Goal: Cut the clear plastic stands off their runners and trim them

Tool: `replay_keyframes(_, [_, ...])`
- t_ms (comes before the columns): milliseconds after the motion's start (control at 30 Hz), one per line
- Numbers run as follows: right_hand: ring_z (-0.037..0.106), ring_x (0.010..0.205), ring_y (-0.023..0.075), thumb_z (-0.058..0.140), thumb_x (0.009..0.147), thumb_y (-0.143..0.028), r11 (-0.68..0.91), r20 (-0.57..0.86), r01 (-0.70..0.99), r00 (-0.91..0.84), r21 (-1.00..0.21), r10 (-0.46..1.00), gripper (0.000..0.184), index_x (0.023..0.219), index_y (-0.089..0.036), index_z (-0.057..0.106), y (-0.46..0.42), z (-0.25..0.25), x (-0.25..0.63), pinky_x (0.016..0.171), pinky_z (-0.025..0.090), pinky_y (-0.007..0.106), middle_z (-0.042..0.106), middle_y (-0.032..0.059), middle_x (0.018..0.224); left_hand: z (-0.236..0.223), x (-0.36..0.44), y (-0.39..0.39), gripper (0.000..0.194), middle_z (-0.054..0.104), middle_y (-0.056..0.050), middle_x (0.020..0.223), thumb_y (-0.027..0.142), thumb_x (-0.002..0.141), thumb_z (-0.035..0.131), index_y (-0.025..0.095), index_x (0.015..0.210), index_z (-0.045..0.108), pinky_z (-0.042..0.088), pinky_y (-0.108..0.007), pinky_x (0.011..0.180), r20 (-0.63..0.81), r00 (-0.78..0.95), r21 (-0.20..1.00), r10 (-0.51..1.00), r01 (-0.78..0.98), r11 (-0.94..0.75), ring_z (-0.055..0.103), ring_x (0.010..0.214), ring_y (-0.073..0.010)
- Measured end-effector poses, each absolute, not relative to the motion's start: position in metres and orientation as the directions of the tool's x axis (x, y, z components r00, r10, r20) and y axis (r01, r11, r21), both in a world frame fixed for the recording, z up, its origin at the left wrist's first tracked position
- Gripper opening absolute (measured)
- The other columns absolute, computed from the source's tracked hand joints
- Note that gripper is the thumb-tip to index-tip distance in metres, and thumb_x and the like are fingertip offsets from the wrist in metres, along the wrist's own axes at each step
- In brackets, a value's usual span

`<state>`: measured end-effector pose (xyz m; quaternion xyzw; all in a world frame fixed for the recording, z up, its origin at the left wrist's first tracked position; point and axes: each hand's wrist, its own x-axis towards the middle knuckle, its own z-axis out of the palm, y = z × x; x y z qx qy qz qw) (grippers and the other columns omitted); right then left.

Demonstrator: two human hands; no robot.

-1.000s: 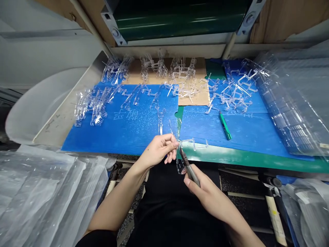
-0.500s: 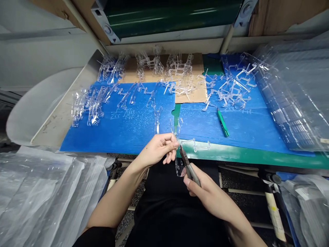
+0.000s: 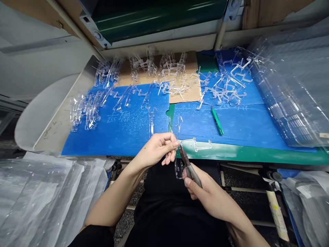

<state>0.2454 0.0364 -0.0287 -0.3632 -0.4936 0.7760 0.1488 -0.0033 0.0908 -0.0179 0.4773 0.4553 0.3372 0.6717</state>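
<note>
- Head view: the left hand [image 3: 156, 149] pinches a clear moulded plastic part [image 3: 195, 144] in a narrow grip, thumb over fingers, and the fingers hide where the part enters the hand
- The part is glassy and angular, with thin square-edged arms; one arm runs out over the green mat [image 3: 244, 155], another stands up over the blue sheet, and a flat clear piece hangs below the hands, hard to make out against dark clothing
- The right hand [image 3: 213, 199] wraps the grey handles of side cutters [image 3: 192, 173], their dark jaws angled in at the part, nearly touching or touching it; whether they bite is hard to tell
- Heaps of similar clear parts [image 3: 223, 85] lie tangled on two ribbed blue corrugated sheets [image 3: 115, 139] and a brown cardboard piece [image 3: 185, 96], their outlines blurring into one another
- A green-handled tool [image 3: 217, 122] lies on the right sheet
- Crinkled clear plastic bags [image 3: 38, 199] fill the lower left, more at the upper right, and a curved white plastic scoop-like tray [image 3: 43, 116] sits at the bench's left end
</note>
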Motion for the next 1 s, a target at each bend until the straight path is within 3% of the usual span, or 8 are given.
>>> replay_keyframes(233, [0.034,0.06,0.0121,0.06,0.102,-0.068,-0.396,-0.35,0.063,-0.608,-0.916,0.713,0.045,0.098,-0.026,0.047,0.109,-0.025,0.239,0.053,0.036,0.025,0.038,-0.0062,0.076,-0.001,0.022,0.178,0.047,0.067,-0.002,0.059,0.052,0.098,0.083,0.016,0.078,0.061,0.037,-0.016,0.038,-0.235,0.286,0.971,0.929,0.114,0.211,0.053,0.041,-0.0074])
replay_keyframes(367, [0.04,0.061,0.015,0.058,0.103,-0.058,-0.281,-0.363,0.283,-0.301,-0.917,0.882,0.035,0.097,-0.024,0.054,0.191,-0.02,0.264,0.057,0.042,0.029,0.043,-0.0033,0.074,0.021,0.029,0.262,0.046,0.057,0.0,0.05,0.03,0.103,0.075,0.015,0.064,0.056,0.029,-0.017,0.041,-0.255,0.169,0.91,0.952,0.374,0.178,0.041,0.039,-0.0043])
replay_keyframes(500, [0.064,0.102,0.036,0.061,0.102,-0.051,-0.278,-0.187,0.597,0.211,-0.753,0.959,0.038,0.117,-0.015,0.058,0.225,-0.024,0.322,0.089,0.054,0.051,0.064,0.0195,0.107,0.026,0.004,0.263,0.037,0.059,0.0,0.056,0.023,0.096,0.077,0.014,0.065,0.057,0.035,-0.017,0.048,-0.178,0.173,0.883,0.969,0.463,0.079,0.048,0.047,-0.006])
replay_keyframes(600, [0.049,0.136,0.0554,0.062,0.101,-0.045,-0.336,-0.011,0.741,0.406,-0.581,0.914,0.053,0.133,-0.003,0.055,0.225,-0.036,0.345,0.108,0.039,0.073,0.051,0.0409,0.142,0.015,-0.015,0.224,0.027,0.075,-0.007,0.083,0.028,0.091,0.08,0.016,0.083,0.058,0.056,-0.025,0.065,-0.159,0.219,0.92,0.963,0.386,0.064,0.072,0.071,-0.0153])
replay_keyframes(700, [0.033,0.148,0.0578,0.057,0.106,-0.043,-0.288,0.127,0.846,0.379,-0.448,0.917,0.054,0.139,-0.001,0.054,0.221,-0.046,0.332,0.114,0.028,0.079,0.041,0.0438,0.154,0.004,-0.018,0.183,0.038,0.08,-0.011,0.103,0.036,0.094,0.08,0.021,0.109,0.048,0.063,-0.036,0.081,-0.144,0.319,0.983,0.937,0.154,0.099,0.079,0.089,-0.0219])
replay_keyframes(767, [0.029,0.152,0.0543,0.054,0.109,-0.044,-0.2,0.19,0.902,0.289,-0.383,0.938,0.051,0.142,-0.004,0.054,0.219,-0.049,0.31,0.116,0.028,0.075,0.039,0.0405,0.159,0.0,-0.013,0.159,0.045,0.077,-0.005,0.096,0.035,0.097,0.077,0.023,0.123,0.042,0.059,-0.031,0.074,-0.13,0.344,0.991,0.93,0.071,0.112,0.073,0.078,-0.0179])
replay_keyframes(900, [0.052,0.133,0.0433,0.057,0.11,-0.044,0.014,0.143,0.939,0.038,-0.344,0.989,0.037,0.128,-0.013,0.063,0.216,-0.054,0.264,0.108,0.046,0.056,0.06,0.0289,0.139,-0.005,-0.007,0.115,0.029,0.057,0.005,0.078,0.039,0.109,0.061,0.024,0.13,0.05,0.04,-0.025,0.063,-0.081,0.284,0.993,0.956,0.104,0.053,0.05,0.064,-0.0125])
replay_keyframes(1000, [0.062,0.115,0.0388,0.055,0.108,-0.032,0.069,0.084,0.923,-0.04,-0.378,0.996,0.021,0.117,-0.015,0.063,0.212,-0.055,0.25,0.097,0.052,0.05,0.068,0.0247,0.121,-0.008,-0.01,0.087,0.032,0.048,0.005,0.071,0.05,0.116,0.05,0.023,0.13,0.06,0.037,-0.028,0.064,-0.071,0.268,0.978,0.961,0.206,0.015,0.046,0.063,-0.0143])
